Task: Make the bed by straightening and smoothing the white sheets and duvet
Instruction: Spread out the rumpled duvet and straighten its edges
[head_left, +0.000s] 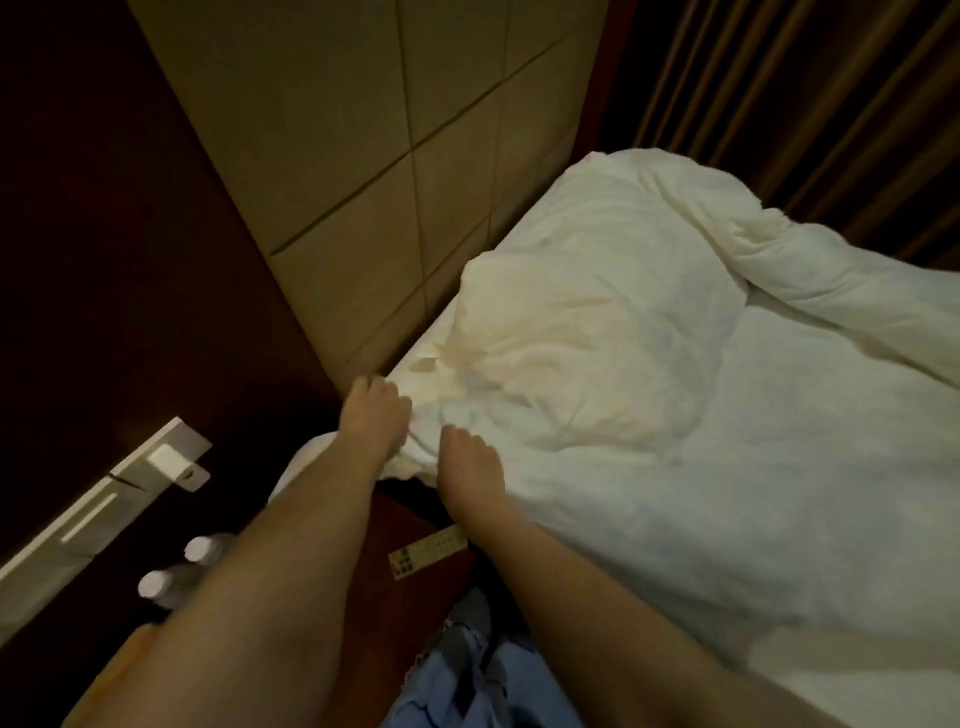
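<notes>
A rumpled white duvet (727, 415) covers the bed, bunched into a mound near the padded headboard. A strip of white sheet (415, 358) shows at the bed's near corner by the headboard. My left hand (375, 415) grips the duvet's corner edge, fingers curled into the cloth. My right hand (470, 467) grips the same edge a little to the right, fingers dug into the folds. Both forearms reach in from the bottom of the view.
A beige padded headboard (363, 156) stands behind the bed. Brown curtains (805, 104) hang at the far side. A dark bedside table (405, 571) carries a remote control (428, 555). Two capped bottles (176, 571) stand at the left. Blue cloth (467, 686) lies below.
</notes>
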